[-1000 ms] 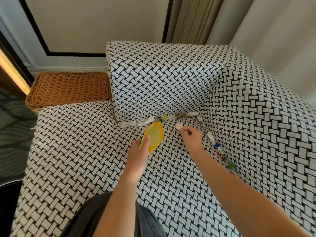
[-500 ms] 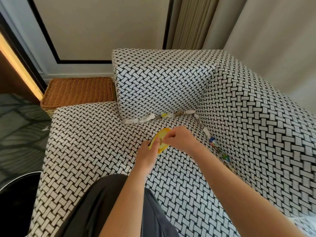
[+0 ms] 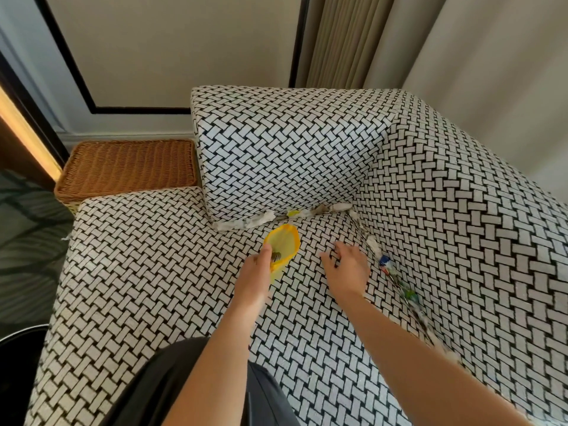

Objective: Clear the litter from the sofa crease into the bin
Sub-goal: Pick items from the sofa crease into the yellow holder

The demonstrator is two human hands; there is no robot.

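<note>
My left hand grips a small yellow bin tilted on the black-and-white woven sofa seat; some litter shows inside it. To its right my right hand hovers over the seat with fingers spread, holding nothing. White paper scraps and a yellow-marked wrapper line the back crease. More litter runs down the right crease: white bits, a blue and red wrapper and a green piece.
A wicker basket stands left of the sofa back cushion. A dark round object sits on the floor at the lower left. Curtains hang behind the sofa. My dark-clothed knee rests on the seat.
My right hand was at a scrap on the seat, came over the yellow bin's mouth, and has now moved away to the right, open. The scrap has gone from the seat.
</note>
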